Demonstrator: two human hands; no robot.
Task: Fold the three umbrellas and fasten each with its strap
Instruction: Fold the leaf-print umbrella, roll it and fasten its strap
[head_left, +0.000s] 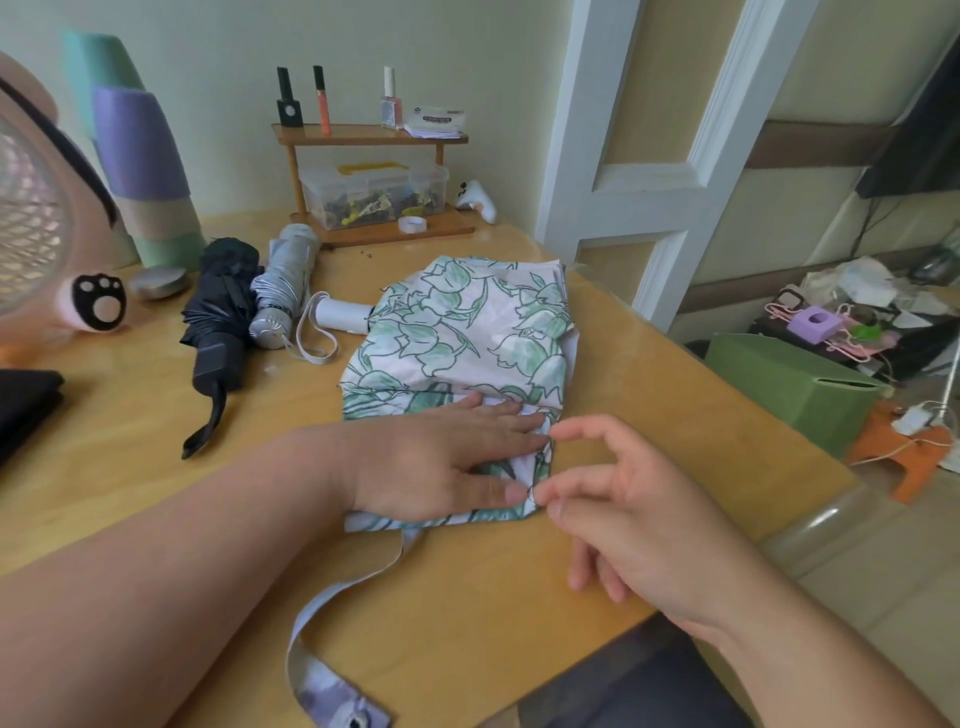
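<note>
A floral green-and-white umbrella (462, 332) lies loose and flattened on the wooden table (130, 410), its white handle (340, 314) pointing left. My left hand (441, 457) presses flat on the near end of its fabric. My right hand (618, 499) sits just right of that edge, thumb and forefinger pinching a fold of the cloth. The umbrella's long strap (332, 613) trails toward me, ending in a snap tab. A black umbrella (221, 317) and a silver umbrella (283, 286) lie rolled side by side at the left.
A wooden shelf (374, 140) with bottles and a clear box stands at the back. A fan (31, 228) and stacked foam cones (140, 156) fill the left. A round tin (158, 283) sits near the cones. The table edge runs diagonally at right, above a green box (779, 384).
</note>
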